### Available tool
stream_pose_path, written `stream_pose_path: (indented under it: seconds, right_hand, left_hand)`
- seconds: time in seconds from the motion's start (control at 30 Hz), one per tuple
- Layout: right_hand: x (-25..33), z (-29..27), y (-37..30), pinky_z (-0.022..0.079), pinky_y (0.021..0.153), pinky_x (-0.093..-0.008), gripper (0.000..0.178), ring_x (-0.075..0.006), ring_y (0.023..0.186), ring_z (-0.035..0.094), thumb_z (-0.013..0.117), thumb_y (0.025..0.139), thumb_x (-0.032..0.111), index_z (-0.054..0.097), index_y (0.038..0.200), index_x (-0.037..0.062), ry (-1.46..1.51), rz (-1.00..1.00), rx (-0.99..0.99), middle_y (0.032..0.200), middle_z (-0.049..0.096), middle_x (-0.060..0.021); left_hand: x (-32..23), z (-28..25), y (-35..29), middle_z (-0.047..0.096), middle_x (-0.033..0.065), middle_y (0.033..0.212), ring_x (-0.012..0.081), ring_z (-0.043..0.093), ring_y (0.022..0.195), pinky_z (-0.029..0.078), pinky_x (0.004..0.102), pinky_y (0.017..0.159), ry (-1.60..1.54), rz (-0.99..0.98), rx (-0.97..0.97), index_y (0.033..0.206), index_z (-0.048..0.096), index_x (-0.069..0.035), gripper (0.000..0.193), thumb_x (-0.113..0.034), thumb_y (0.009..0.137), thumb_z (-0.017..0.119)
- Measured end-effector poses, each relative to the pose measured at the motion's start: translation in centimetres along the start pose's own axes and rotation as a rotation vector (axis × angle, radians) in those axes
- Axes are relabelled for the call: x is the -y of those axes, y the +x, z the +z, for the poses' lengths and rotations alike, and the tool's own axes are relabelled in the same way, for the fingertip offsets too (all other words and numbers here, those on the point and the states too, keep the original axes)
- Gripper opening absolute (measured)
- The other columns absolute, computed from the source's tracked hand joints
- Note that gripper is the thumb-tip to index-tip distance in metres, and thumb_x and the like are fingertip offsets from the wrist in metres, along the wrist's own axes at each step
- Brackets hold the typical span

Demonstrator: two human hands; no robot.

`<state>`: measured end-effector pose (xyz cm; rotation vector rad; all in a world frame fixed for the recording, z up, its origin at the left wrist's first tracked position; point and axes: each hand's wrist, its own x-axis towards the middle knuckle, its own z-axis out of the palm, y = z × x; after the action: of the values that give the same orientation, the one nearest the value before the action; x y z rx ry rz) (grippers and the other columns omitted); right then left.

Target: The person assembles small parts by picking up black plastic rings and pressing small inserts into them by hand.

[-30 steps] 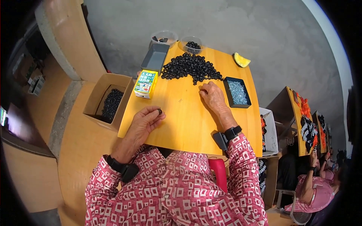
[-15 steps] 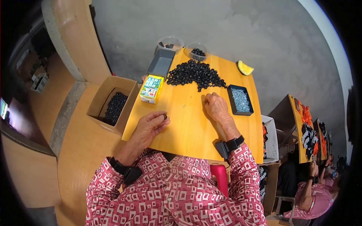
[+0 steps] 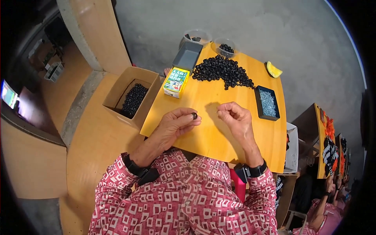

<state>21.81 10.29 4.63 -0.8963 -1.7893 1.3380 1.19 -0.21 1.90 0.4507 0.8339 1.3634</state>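
Note:
My left hand (image 3: 178, 124) pinches a small black ring-like piece (image 3: 194, 116) between thumb and fingertips above the table. Facing it across a short gap, my right hand (image 3: 237, 119) has thumb and forefinger pressed together; a tiny thin bit seems to stick out at the tips, too small to name. Beyond both hands lies a pile of the same black pieces (image 3: 223, 71). To the right of the pile, a black tray (image 3: 277, 102) contains many small silvery metal pieces (image 3: 268, 103).
A yellow-green box (image 3: 176, 83) and a grey tray (image 3: 188, 56) stand at the table's left. Two clear tubs (image 3: 197, 37) sit at the back, a yellow fruit wedge (image 3: 273, 70) at the far right. A cardboard box (image 3: 131, 98) with black pieces stands left of the table. Another person sits lower right.
My right hand has lifted from beside the pile and come back toward the left hand. The left hand still pinches its black piece, now turned toward the right. The whole view has shifted.

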Motion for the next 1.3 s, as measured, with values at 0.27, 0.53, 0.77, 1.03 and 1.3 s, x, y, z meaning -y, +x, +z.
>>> stream_pose_path:
  seconds: [0.27, 0.53, 0.77, 1.03, 1.3]
  right_hand:
    - [4.0, 2.3, -2.6, 0.051, 0.07, -0.0283, 0.01, -0.0181, 0.077, 0.063, 0.069, 0.084, 0.0, 0.068, 0.095, -0.0006, -0.335, -0.42, 0.018, 0.085, 0.064, -0.01]
    - [3.3, 2.9, -2.7, 0.052, 0.07, -0.031, 0.013, -0.0217, 0.079, 0.066, 0.07, 0.083, -0.001, 0.068, 0.096, 0.0006, -0.367, -0.428, 0.056, 0.086, 0.065, -0.0101]
    - [3.3, 3.2, -3.0, 0.053, 0.069, -0.0323, 0.018, -0.0241, 0.079, 0.066, 0.072, 0.08, -0.001, 0.068, 0.098, 0.0002, -0.424, -0.463, 0.061, 0.086, 0.065, -0.0109]
    - [2.8, 3.1, -3.1, 0.053, 0.068, -0.0348, 0.019, -0.0268, 0.078, 0.065, 0.073, 0.079, -0.001, 0.068, 0.097, 0.0009, -0.441, -0.509, -0.002, 0.085, 0.065, -0.0109]
    - [1.8, 3.1, -2.8, 0.05, 0.071, -0.0373, 0.02, -0.0268, 0.08, 0.063, 0.073, 0.076, 0.005, 0.067, 0.095, 0.0018, -0.744, -0.856, -0.021, 0.089, 0.062, -0.0097]
  left_hand:
    - [-0.2, 1.4, -1.1, 0.069, 0.0046, 0.105, 0.0145, 0.069, 0.1, 0.055, 0.0229, 0.085, 0.141, 0.029, 0.072, 0.112, 0.064, -0.007, 0.018, -0.012, 0.095, 0.065]
    - [0.1, 1.3, -1.3, 0.067, 0.0012, 0.103, 0.0097, 0.066, 0.093, 0.055, 0.0219, 0.084, 0.238, 0.119, 0.089, 0.111, 0.065, -0.006, 0.017, -0.011, 0.095, 0.066]
    - [0.8, 0.9, -1.0, 0.066, -0.0001, 0.102, 0.0081, 0.064, 0.093, 0.055, 0.022, 0.084, 0.254, 0.136, 0.097, 0.111, 0.065, -0.006, 0.019, -0.012, 0.094, 0.067]
    - [0.3, 1.3, -1.2, 0.065, -0.0012, 0.104, 0.008, 0.064, 0.094, 0.055, 0.0227, 0.086, 0.141, 0.034, 0.093, 0.111, 0.065, -0.008, 0.017, -0.013, 0.095, 0.065]
    - [0.3, 1.2, -1.1, 0.065, 0.0005, 0.105, 0.0099, 0.064, 0.096, 0.054, 0.0248, 0.085, 0.145, 0.0, 0.023, 0.113, 0.064, -0.008, 0.02, -0.012, 0.094, 0.066]
